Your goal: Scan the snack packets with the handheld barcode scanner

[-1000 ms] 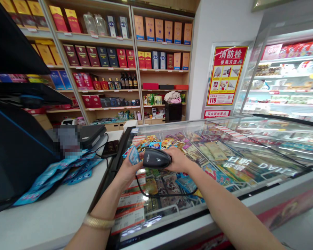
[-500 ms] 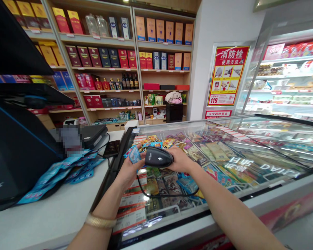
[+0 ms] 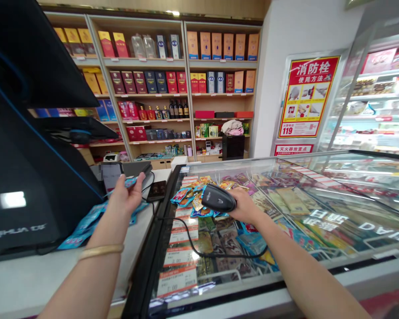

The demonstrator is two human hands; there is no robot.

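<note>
My right hand is wrapped around the handle of a black barcode scanner, held above the glass-topped freezer with its head to the left. Beneath and beside the scanner, several small blue-and-yellow snack packets lie on the glass. My left hand, a band on its wrist, is over the counter with a small blue packet pinched between thumb and fingers. Below that hand, a heap of blue packets spreads along the counter, partly hidden by my forearm.
A black checkout terminal stands at left. A phone lies near the counter's edge. The scanner's cable loops over the freezer glass. Shelves of boxed bottles line the back wall, with a lit display fridge at right.
My left hand has moved left from beside the scanner to above the counter heap, carrying the blue packet. My right hand still holds the scanner over the glass. The view has shifted left.
</note>
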